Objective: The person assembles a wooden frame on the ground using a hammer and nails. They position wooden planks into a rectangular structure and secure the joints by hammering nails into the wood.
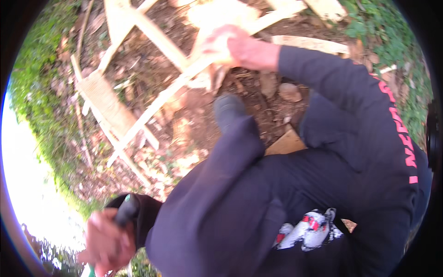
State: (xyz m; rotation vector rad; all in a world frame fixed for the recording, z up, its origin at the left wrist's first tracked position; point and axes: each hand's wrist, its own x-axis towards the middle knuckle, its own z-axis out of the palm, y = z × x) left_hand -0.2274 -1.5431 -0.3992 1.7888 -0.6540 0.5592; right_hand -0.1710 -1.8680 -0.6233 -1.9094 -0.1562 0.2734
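Note:
My right hand (pixel 235 46), blurred and washed out by sunlight, is closed around a long pale wooden strip (pixel 164 97). The strip slants from the upper right down to the lower left, over bare soil and wood pieces. Out to the lower left, my left hand (pixel 108 242) grips a tool with a dark rounded handle (pixel 127 210). A bit of green shows below that fist; the tool's working end is out of view or too blurred to make out.
Split wood pieces (pixel 159 39) lie across the ground at the top, and a flat ridged board (pixel 106 101) rests at left. My dark boot (pixel 229 108) stands near the strip. A stone (pixel 290 92) sits right of it. Green plants (pixel 383 32) border both sides.

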